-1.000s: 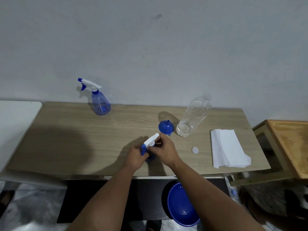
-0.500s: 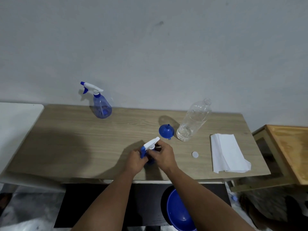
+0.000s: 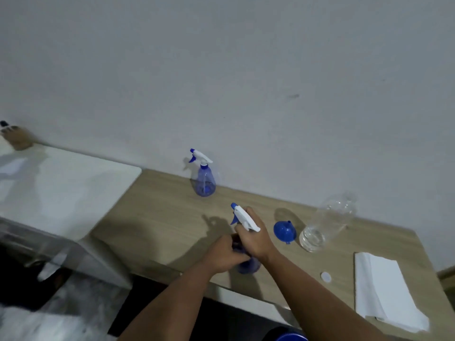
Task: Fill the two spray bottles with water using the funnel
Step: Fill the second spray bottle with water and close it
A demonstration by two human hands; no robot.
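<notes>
A blue spray bottle stands near the front edge of the wooden table. My left hand grips its body. My right hand grips its white and blue spray head at the neck. A second blue spray bottle with its head on stands at the back by the wall. The blue funnel lies on its side to the right of my hands. Beside it a clear plastic water bottle stands uncapped with a little water at the bottom.
A white bottle cap lies on the table near a stack of white paper towels at the right. A white table adjoins on the left. A blue basin's rim shows below the table's front edge.
The camera has swung left and tilted. The spray head has turned from pointing right to pointing left and sits higher in my right hand. Both hands stay on the near bottle.
</notes>
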